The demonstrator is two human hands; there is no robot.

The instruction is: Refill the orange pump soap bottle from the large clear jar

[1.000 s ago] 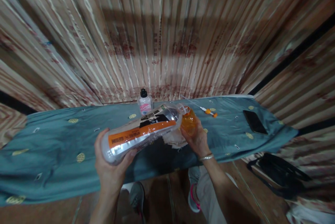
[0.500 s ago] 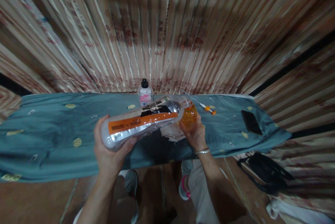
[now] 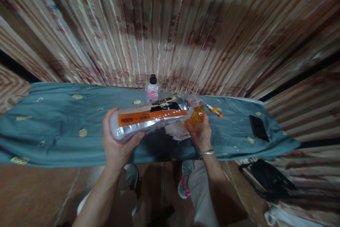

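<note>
My left hand (image 3: 117,140) is wrapped round the base of a large clear plastic bottle (image 3: 152,115) with an orange and silver label. The bottle lies nearly level, its neck tipped to the right. At its mouth is a small cup of orange liquid (image 3: 197,116), which my right hand (image 3: 200,133) grips from below and the right. Whether liquid is flowing between them I cannot tell. Under the two, a crumpled pale cloth (image 3: 177,130) lies on the table.
A small clear bottle with a black cap and pink label (image 3: 152,90) stands behind. On the teal tablecloth (image 3: 61,120) lie an orange-ended syringe-like tool (image 3: 214,110) and a black phone (image 3: 258,128). A dark bag (image 3: 268,179) is on the floor at right, curtains behind.
The view has shifted a little, so everything on the table sits slightly differently in the picture. Both hands keep their grips, bottle mouth still at the cup.
</note>
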